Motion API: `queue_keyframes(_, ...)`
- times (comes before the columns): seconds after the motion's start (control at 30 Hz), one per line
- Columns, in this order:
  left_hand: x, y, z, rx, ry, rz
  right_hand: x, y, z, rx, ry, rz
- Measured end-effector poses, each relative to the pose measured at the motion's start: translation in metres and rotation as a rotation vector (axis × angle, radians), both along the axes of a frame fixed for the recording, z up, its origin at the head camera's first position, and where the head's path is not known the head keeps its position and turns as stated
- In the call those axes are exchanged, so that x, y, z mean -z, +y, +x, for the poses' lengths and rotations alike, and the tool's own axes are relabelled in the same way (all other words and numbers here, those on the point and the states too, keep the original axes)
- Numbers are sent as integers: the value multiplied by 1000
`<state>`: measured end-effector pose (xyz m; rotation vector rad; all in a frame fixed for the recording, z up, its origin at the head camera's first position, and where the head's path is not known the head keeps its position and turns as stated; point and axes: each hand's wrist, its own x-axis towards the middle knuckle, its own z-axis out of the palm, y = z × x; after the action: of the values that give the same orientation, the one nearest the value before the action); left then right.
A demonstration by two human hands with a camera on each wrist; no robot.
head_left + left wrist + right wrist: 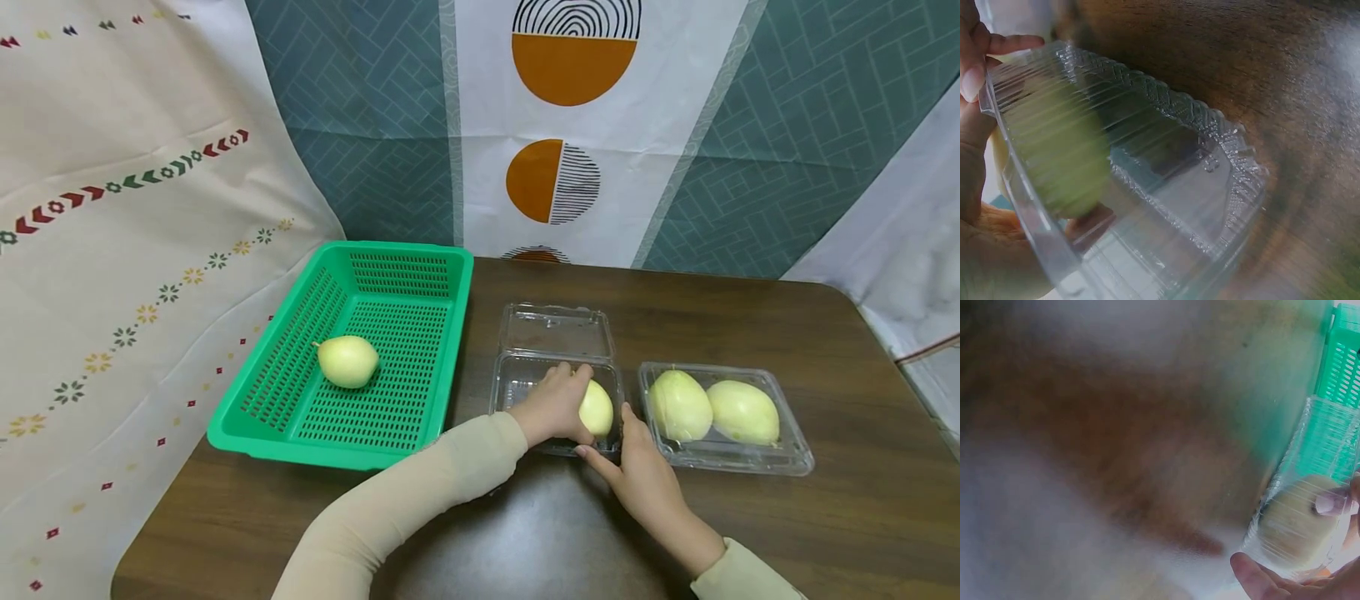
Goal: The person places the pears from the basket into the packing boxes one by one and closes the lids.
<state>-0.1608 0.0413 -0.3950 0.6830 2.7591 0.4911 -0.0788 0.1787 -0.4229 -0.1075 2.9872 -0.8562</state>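
Observation:
My left hand (552, 406) reaches into a hinged clear plastic container (517, 392) and grips a pale yellow pear (596, 408) inside it. In the left wrist view, that pear (1060, 150) appears through the ribbed clear wall, with fingers at its side. My right hand (648, 475) is at the container's near right corner, thumb along the front and fingers at the right side, fairly straight. Its thumb (1254, 575) lies by the container's edge in the right wrist view. The container's lid (557, 332) is folded back, away from me.
On the left stands a green plastic basket (457, 350) with one pear (348, 362) in it. To the right, another clear container (750, 457) holds two pears (681, 405) side by side. All stand on a dark wooden table (847, 375), with patterned cloth behind.

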Motion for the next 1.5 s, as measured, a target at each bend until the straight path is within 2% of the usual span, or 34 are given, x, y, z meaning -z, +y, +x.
queue_keyframes(0.7, -2, 1, 1, -20, -89, 19, 2, 0, -1, -6, 23, 5)
queue_keyframes(0.77, -2, 1, 1, -23, -110, 36, 1, 0, -1, -6, 21, 1)
queue_keyframes(0.9, -4, 0, 0, -51, -197, 102, 1, 1, -1, -8, -2, -8)
queue_keyframes(1.0, -5, 1, 1, -64, -231, 104, 0, 2, 0, -7, -30, -7)
queue_keyframes(1.27, -7, 6, 6, -101, -188, 118, 0, 3, 0, -18, -34, -15)
queue_keyframes(1.5, -18, 6, 7, -73, -112, 103, 0, 3, -1, -27, -16, -17)
